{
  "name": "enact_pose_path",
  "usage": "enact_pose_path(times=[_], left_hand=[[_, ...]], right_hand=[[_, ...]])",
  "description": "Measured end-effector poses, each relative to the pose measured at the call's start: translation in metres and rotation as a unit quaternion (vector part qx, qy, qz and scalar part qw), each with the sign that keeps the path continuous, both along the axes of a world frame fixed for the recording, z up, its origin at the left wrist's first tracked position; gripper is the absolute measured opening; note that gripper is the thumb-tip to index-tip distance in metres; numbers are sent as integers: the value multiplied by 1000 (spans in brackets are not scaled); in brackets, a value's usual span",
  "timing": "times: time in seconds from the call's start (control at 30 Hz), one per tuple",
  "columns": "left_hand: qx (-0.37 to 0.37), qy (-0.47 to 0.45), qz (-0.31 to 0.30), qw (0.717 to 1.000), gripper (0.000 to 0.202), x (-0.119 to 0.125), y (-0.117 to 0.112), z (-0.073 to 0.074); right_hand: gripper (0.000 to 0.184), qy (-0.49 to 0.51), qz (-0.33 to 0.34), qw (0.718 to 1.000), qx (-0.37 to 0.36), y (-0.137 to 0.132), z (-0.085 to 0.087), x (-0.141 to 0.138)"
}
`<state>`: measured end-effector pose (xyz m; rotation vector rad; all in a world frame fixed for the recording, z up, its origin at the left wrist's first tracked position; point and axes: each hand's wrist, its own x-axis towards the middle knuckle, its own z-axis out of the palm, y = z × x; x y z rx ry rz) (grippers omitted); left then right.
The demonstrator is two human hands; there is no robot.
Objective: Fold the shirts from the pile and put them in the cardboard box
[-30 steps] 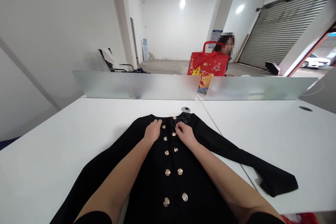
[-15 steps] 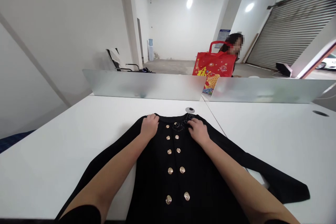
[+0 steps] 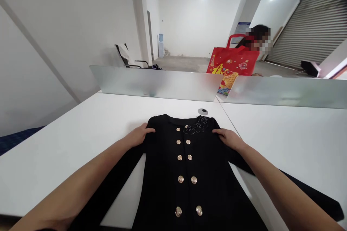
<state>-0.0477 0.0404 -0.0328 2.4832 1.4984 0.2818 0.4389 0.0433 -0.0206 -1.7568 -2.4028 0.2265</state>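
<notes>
A black long-sleeved dress or jacket (image 3: 165, 166) lies front side up, its neckline toward the far side; its lower end runs out of view. Two columns of gold buttons (image 3: 180, 179) run down its front. Dark rosette trim (image 3: 199, 126) decorates the neckline on the right. At the left shoulder, my left hand (image 3: 139, 134) is closed on the garment's upper sleeve, thumb on top. My right hand (image 3: 229, 138) pinches the opposite sleeve just below the shoulder. Both sleeves spread outward under my forearms.
The garment rests on a white table (image 3: 67, 144) with a round cable hole (image 3: 203, 111) near its top. Frosted partitions (image 3: 157, 83) line the far edge. Behind them are a red gift bag (image 3: 233, 61), a person (image 3: 257, 36) and a chair (image 3: 126, 56).
My hands have moved outward and down from the neckline and rosettes to the upper sleeves. The camera view has shifted slightly, and the person's head has turned lower.
</notes>
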Motion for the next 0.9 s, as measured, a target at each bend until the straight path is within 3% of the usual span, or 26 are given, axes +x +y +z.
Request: enact_pose_path(times=[0.1, 0.23, 0.33, 0.4, 0.43, 0.57, 0.67, 0.73, 0.8, 0.9], left_hand=[[60, 83, 34, 994, 49, 6, 10, 11], [125, 137, 87, 979, 50, 15, 41, 33], [152, 140, 167, 964, 54, 22, 60, 45], [177, 106, 204, 957, 50, 29, 57, 47], [191, 80, 192, 959, 45, 33, 50, 45], [196, -25, 14, 980, 34, 51, -16, 28], [107, -31, -84, 990, 37, 58, -84, 20], [28, -13, -88, 996, 45, 57, -127, 22], [-23, -16, -59, 998, 55, 50, -162, 26], [-24, -58, -4, 998, 62, 35, -202, 24]], right_hand=[[48, -104, -52, 991, 68, 11, 6, -12], [47, -117, -115, 980, 114, 46, 27, -30], [49, -104, -166, 971, 134, 65, 40, -43], [51, -82, -170, 970, 154, 63, 41, -51], [50, -63, -150, 973, 162, 55, 37, -55], [43, 14, -2, 989, 144, -6, 5, -68], [45, 52, 75, 993, 80, -61, -14, -68], [44, 99, 79, 991, 39, -92, -15, -58], [42, 165, 39, 985, 26, -119, -10, -41], [46, 228, 7, 973, 22, -158, -3, -9]])
